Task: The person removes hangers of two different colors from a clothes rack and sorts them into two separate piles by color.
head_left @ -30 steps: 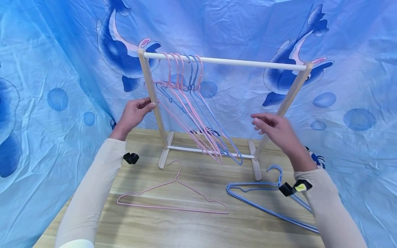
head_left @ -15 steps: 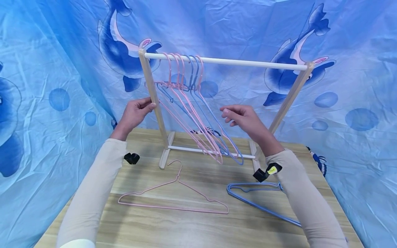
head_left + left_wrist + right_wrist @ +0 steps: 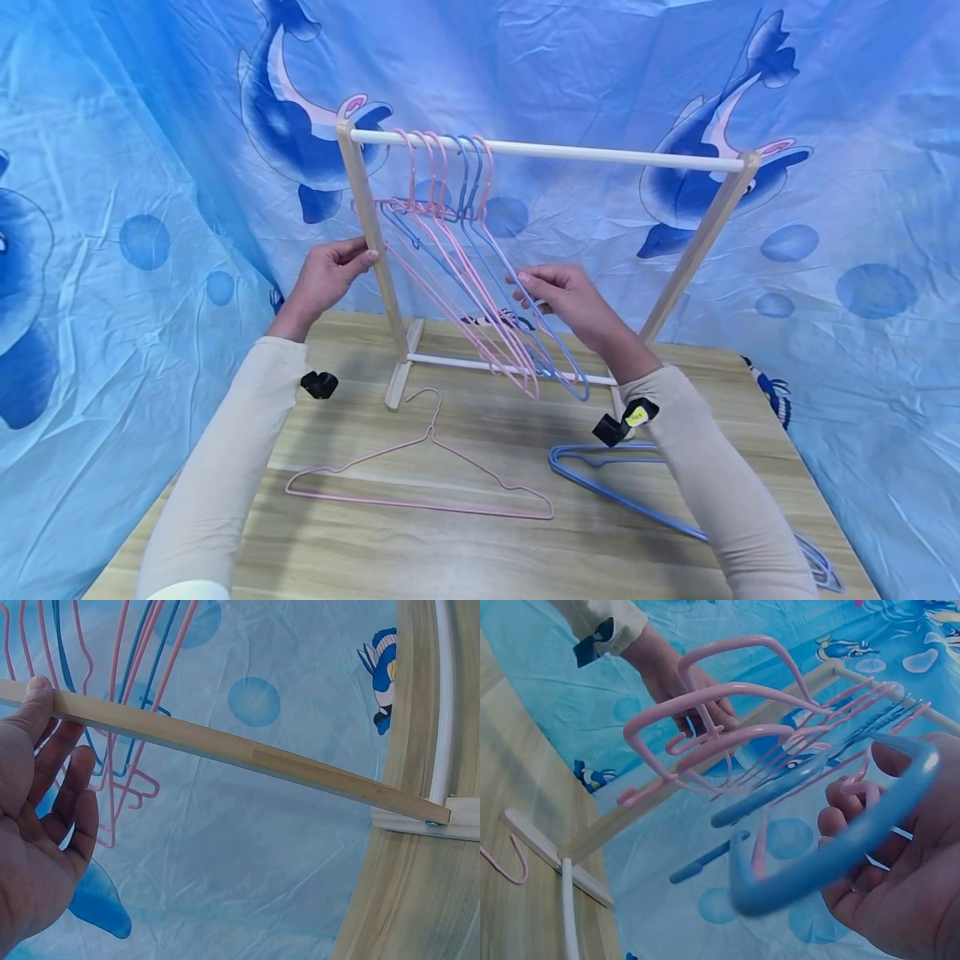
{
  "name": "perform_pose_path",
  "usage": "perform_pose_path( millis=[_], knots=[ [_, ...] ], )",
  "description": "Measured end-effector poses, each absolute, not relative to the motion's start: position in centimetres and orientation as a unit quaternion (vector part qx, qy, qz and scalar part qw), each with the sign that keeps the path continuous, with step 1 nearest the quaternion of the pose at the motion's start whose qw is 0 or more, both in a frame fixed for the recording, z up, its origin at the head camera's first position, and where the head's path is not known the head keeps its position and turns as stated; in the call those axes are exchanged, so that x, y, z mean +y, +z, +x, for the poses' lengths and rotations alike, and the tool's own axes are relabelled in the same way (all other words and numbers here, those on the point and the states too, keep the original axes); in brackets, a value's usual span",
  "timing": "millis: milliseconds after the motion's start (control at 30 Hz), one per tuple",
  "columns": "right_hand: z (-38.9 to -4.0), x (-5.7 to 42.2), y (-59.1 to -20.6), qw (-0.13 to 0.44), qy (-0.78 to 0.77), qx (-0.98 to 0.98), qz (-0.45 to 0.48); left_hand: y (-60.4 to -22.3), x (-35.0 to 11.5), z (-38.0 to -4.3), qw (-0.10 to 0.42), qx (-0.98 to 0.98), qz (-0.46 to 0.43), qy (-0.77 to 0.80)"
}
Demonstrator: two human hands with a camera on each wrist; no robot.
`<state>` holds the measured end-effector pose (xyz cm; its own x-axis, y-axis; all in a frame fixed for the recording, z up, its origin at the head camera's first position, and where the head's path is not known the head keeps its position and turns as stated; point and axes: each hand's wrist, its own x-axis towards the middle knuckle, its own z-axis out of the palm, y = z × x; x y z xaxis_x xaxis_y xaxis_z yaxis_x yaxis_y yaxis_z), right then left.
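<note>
Several pink hangers and blue hangers hang from the white rod of a small wooden rack, bunched toward its left end. My left hand pinches the rack's left post between thumb and fingers, partway up. At the right side of the bunch is my right hand, its fingers loosely bent. Its fingertips overlap the sloping side of the rightmost hangers in the head view. In the right wrist view, a blue hanger end passes in front of the fingers and hides part of the thumb side.
A lone pink hanger lies flat on the wooden table before the rack. Right of it lie stacked blue hangers, partly covered by my right sleeve. A blue dolphin-print cloth surrounds the table at the back and sides.
My right hand has moved left from beside the right post to the hanging hangers, uncovering that post. My left hand has stayed on the left post. The hangers have barely moved.
</note>
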<state>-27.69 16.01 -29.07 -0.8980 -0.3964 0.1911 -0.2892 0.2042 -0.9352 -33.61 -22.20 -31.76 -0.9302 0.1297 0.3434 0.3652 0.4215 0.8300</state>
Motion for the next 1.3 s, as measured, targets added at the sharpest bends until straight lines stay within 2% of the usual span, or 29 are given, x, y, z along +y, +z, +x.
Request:
perform_pose_path(
  millis=[200,400,833,1300],
  knots=[
    [-27.8,15.9,-29.3,0.047,-0.59,0.77,-0.238,-31.8,-22.3,-33.5,0.115,-0.838,-0.149,-0.512],
    [-27.5,16.1,-29.2,0.034,-0.589,0.778,-0.216,-31.8,-22.2,-33.6,0.112,-0.837,-0.147,-0.515],
    [-26.1,16.2,-28.6,-0.096,-0.545,0.801,-0.229,-31.9,-22.3,-33.7,0.113,-0.841,-0.144,-0.509],
    [-25.2,17.0,-28.3,-0.143,-0.512,0.812,-0.243,-32.1,-22.4,-33.9,0.115,-0.835,-0.153,-0.517]
  ],
)
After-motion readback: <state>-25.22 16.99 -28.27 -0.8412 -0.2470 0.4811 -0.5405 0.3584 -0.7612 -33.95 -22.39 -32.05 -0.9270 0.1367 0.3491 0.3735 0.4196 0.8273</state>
